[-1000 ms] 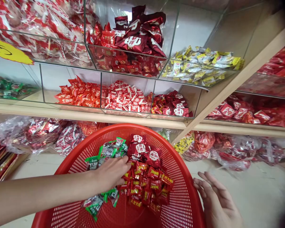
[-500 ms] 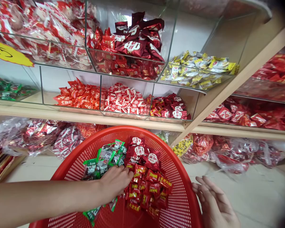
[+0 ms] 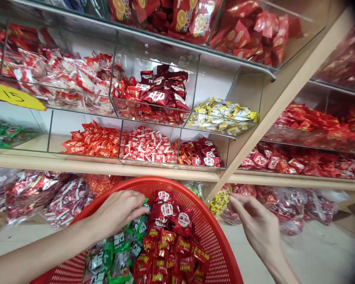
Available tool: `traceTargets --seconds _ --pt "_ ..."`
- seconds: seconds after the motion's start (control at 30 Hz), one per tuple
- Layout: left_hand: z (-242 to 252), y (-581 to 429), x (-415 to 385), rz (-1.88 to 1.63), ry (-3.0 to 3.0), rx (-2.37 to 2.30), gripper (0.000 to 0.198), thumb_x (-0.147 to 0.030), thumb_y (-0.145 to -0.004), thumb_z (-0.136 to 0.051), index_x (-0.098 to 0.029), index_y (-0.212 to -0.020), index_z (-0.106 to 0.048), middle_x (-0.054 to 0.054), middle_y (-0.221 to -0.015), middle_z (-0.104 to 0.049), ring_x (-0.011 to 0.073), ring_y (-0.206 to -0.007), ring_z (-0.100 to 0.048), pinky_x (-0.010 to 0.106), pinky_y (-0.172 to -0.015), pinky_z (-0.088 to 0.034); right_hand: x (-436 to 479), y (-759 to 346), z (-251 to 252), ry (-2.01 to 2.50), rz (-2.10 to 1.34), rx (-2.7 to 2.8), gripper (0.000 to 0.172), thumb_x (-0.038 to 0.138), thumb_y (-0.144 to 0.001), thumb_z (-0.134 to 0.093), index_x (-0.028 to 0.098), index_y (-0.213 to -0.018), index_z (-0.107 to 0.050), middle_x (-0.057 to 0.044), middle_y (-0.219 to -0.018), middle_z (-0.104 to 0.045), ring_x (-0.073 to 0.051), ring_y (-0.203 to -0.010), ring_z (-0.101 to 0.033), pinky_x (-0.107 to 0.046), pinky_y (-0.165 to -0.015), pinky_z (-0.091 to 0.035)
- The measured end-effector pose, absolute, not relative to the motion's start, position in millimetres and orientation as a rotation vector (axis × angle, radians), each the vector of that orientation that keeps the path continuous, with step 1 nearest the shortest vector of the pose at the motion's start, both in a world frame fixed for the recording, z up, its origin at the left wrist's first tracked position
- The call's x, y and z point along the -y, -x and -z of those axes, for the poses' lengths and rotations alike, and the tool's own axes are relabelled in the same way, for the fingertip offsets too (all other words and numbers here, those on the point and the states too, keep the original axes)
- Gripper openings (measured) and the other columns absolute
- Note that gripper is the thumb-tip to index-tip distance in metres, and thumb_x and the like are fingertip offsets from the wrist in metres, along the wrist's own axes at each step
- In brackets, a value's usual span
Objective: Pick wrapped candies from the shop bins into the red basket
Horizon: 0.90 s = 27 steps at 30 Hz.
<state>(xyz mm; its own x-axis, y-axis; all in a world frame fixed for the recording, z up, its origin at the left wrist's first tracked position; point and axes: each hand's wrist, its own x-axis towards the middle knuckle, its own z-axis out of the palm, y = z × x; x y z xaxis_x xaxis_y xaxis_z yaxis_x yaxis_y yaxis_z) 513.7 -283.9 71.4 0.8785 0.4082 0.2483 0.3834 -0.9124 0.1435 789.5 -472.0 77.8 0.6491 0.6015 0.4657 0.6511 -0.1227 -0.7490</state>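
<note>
My left hand (image 3: 116, 213) reaches over the rim of a red plastic mesh basket (image 3: 154, 183), its fingertips closed around the top of a heap of green-wrapped sweets (image 3: 106, 260). One green wrapper pokes out at the fingertips. Beside that heap lie red-and-gold wrapped sweets (image 3: 168, 248), topped by maroon packets (image 3: 167, 209). My right hand (image 3: 254, 225) is raised beyond the basket's right rim, thumb and forefinger close together, with nothing visible between them. It is nearest a yellow-wrapped bag (image 3: 220, 201).
Glass-walled bins on pale wooden shelves (image 3: 106, 167) hold wrapped sweets in red, yellow and green. A yellow price tag (image 3: 14, 96) reads 15. Plastic bags of sweets (image 3: 68, 203) stand low behind the basket, on a pale floor (image 3: 313, 244).
The view has tilted up, so the basket sits lower and another shelf shows at the top. My left hand has shifted onto the green sweets. My right hand has risen away from the rim.
</note>
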Motion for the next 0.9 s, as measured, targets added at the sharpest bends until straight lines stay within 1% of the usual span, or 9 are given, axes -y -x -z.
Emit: traceTargets --seconds 0.1,0.17,0.2,0.27,0.3,0.37,0.53,0.7,0.9 --pt "-79.9 -497.2 276.7 -0.411 -2.962 -0.857 0.047 -0.046 -0.088 -0.033 -0.018 -0.053 -0.051 -0.003 -0.048 -0.048 0.0104 -0.045 -0.046 0.023 -0.048 -0.032 424.5 -806.7 -94.0 1.863 0.06 1.235 0.042 0.05 -0.076 -0.053 0.016 -0.05 -0.055 0.002 -0.042 -0.049 -0.01 -0.042 -0.046 -0.022 -0.045 -0.038" --pt "-80.8 -484.9 273.9 -0.457 -2.855 -0.9 0.044 -0.043 -0.089 -0.032 -0.019 -0.064 -0.059 -0.001 -0.059 -0.059 0.012 -0.055 -0.056 0.023 -0.055 -0.04 388.1 -818.3 -100.0 1.884 0.048 1.352 0.049 0.047 -0.082 -0.045 0.017 -0.045 -0.052 0.002 -0.04 -0.047 -0.01 -0.042 -0.047 -0.023 -0.049 -0.038" --pt "-80.6 -478.8 272.5 -0.488 -2.792 -0.884 0.038 -0.041 -0.089 -0.033 -0.021 -0.077 -0.063 0.0 -0.072 -0.065 0.0133 -0.066 -0.06 0.023 -0.061 -0.044 369.6 -823.7 -101.7 1.875 0.04 1.405 0.046 0.043 -0.084 -0.042 0.016 -0.049 -0.056 0.001 -0.042 -0.05 -0.011 -0.045 -0.049 -0.023 -0.052 -0.04" --pt "-79.9 -466.8 269.3 -0.55 -2.685 -0.913 0.032 -0.041 -0.087 -0.036 -0.024 -0.098 -0.061 0.001 -0.096 -0.067 0.0157 -0.085 -0.063 0.025 -0.075 -0.047 334.7 -832.1 -103.3 1.795 -0.023 1.561 0.026 0.032 -0.083 -0.044 0.016 -0.086 -0.065 -0.003 -0.07 -0.064 -0.014 -0.064 -0.058 -0.024 -0.062 -0.043" --pt "-79.7 -461.2 267.7 -0.568 -2.643 -0.947 0.032 -0.041 -0.086 -0.038 -0.025 -0.102 -0.06 0.001 -0.102 -0.066 0.0165 -0.09 -0.062 0.027 -0.079 -0.047 319.0 -834.3 -103.6 1.801 -0.02 1.623 0.028 0.028 -0.082 -0.045 0.017 -0.104 -0.059 -0.004 -0.084 -0.066 -0.015 -0.075 -0.059 -0.025 -0.068 -0.043" --pt "-79.7 -451.1 264.9 -0.613 -2.582 -1.016 0.034 -0.044 -0.084 -0.04 -0.024 -0.102 -0.06 0.001 -0.104 -0.066 0.017 -0.093 -0.062 0.027 -0.083 -0.047 292.6 -834.2 -104.0 1.935 0.007 1.758 0.042 0.028 -0.08 -0.05 0.019 -0.121 -0.048 -0.008 -0.106 -0.061 -0.019 -0.094 -0.055 -0.029 -0.079 -0.041" --pt "-79.0 -434.9 264.8 -0.752 -2.504 -1.131 0.039 -0.05 -0.08 -0.041 -0.023 -0.097 -0.063 0.0 -0.102 -0.068 0.0165 -0.092 -0.063 0.026 -0.084 -0.049 254.1 -820.6 -106.4 2.429 -0.02 1.954 0.053 0.046 -0.072 -0.059 0.02 -0.118 -0.049 -0.013 -0.119 -0.053 -0.03 -0.11 -0.044 -0.043 -0.085 -0.035" --pt "-73.7 -431.0 266.1 -0.795 -2.459 -1.195 0.041 -0.051 -0.079 -0.041 -0.021 -0.096 -0.064 0.001 -0.1 -0.068 0.0165 -0.09 -0.064 0.025 -0.083 -0.049 240.9 -814.6 -108.9 2.571 -0.06 1.967 0.055 0.038 -0.063 -0.069 0.018 -0.11 -0.051 -0.015 -0.116 -0.053 -0.031 -0.108 -0.044 -0.047 -0.085 -0.033" --pt "-66.1 -430.8 263.8 -0.804 -2.489 -1.151 0.036 -0.048 -0.081 -0.042 -0.024 -0.097 -0.063 -0.001 -0.102 -0.067 0.0153 -0.092 -0.062 0.025 -0.087 -0.047 242.6 -813.6 -112.8 2.634 -0.018 1.964 0.045 0.032 -0.065 -0.064 0.02 -0.106 -0.052 -0.012 -0.115 -0.053 -0.03 -0.107 -0.045 -0.049 -0.086 -0.031"
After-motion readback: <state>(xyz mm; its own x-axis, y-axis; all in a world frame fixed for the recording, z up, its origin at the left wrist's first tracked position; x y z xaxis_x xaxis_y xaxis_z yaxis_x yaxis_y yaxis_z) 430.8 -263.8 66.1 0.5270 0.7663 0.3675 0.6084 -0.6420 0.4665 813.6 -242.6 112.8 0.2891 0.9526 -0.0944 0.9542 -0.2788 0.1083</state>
